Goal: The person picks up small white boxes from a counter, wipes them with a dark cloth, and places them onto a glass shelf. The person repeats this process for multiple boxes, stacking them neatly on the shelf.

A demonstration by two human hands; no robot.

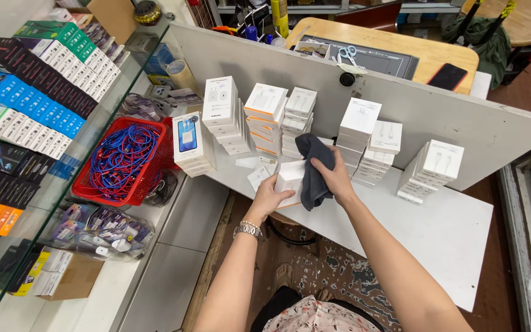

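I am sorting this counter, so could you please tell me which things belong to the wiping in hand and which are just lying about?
In hand:
- small white cardboard box, held by the left hand
- dark grey cloth, pressed on it by the right hand

Lying about:
- stacks of white boxes
- red plastic basket of blue cables
- black phone
- scissors

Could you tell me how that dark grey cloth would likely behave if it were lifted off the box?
The dark grey cloth would probably go limp: it already folds and droops from the right hand over the small white box. It looks thin, so likely light and unlikely to slip.
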